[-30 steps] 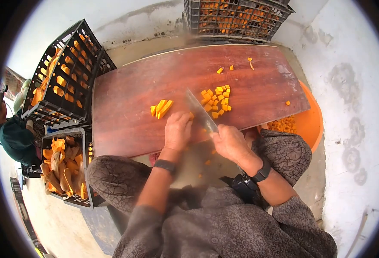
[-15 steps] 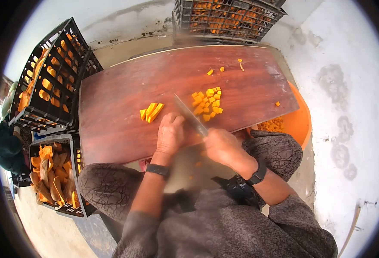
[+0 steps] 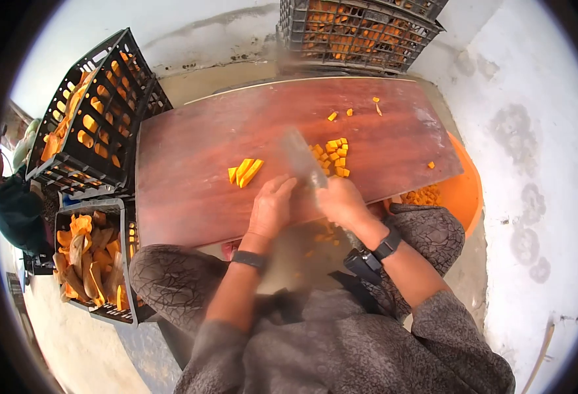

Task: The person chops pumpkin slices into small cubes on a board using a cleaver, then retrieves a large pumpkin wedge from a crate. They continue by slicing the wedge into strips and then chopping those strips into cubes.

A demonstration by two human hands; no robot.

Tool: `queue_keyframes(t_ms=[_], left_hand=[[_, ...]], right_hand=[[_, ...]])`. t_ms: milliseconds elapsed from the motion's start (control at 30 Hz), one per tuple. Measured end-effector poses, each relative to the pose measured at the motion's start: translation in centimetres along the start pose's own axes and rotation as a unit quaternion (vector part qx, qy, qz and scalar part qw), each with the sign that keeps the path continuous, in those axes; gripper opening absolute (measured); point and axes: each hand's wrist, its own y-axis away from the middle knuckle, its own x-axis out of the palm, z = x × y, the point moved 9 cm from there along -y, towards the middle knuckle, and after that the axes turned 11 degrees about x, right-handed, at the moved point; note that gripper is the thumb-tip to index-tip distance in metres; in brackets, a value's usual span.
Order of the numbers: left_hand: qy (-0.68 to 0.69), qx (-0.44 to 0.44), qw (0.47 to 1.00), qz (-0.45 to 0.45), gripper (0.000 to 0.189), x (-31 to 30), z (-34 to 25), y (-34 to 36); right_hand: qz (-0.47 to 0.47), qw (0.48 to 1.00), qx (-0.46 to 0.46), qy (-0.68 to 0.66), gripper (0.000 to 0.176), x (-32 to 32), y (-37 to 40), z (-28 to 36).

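My right hand [image 3: 342,202] grips the handle of a knife [image 3: 306,157], whose broad blade is smeared by motion. The blade points away from me over the reddish wooden board [image 3: 190,164], along the left side of a cluster of orange squash cubes [image 3: 333,156]. My left hand [image 3: 272,205] is at the board's near edge, left of the knife, with its fingers bent together; whatever may be under them is hidden. Beyond it lie a few squash sticks [image 3: 245,173]. Blurred orange bits [image 3: 325,238] show below the board's near edge, between my knees.
An orange tub [image 3: 467,190] holding cubes stands under the board's right end. Black crates [image 3: 98,111] of orange pieces are at the left, with a grey-rimmed crate [image 3: 128,262] below. More stacked crates [image 3: 361,36] stand behind. A white wall [image 3: 532,164] bounds the right.
The view has shifted slightly. The knife blade has swung more upright, over the left part of the cube cluster. More orange bits show below the board's near edge.
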Motion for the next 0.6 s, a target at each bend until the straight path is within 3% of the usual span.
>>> queue_keyframes(t_ms=[67, 167, 300, 467, 600], left_hand=[[-0.027, 0.000, 0.999, -0.019, 0.024, -1.4, -0.4, 0.0], [-0.091, -0.001, 0.994, -0.061, 0.026, -3.5, -0.1, 0.1], [-0.165, -0.049, 0.982, -0.076, 0.027, -5.7, 1.2, 0.5], [-0.217, -0.080, 0.972, -0.030, 0.032, -5.3, 2.8, 1.4], [-0.231, -0.084, 0.969, -0.036, 0.033, -5.2, 3.0, 1.3]], right_hand=[[-0.012, 1.000, -0.027, 0.010, 0.022, -1.0, 0.4, -0.1], [0.094, 0.987, 0.035, -0.124, 0.025, -1.4, 2.0, -0.2], [0.183, 0.973, 0.049, -0.128, 0.024, 0.9, 3.6, 0.3], [0.187, 0.971, 0.031, -0.146, 0.027, 1.3, 3.6, -0.1], [0.125, 0.986, 0.055, -0.095, 0.026, -0.5, 2.6, -1.2]])
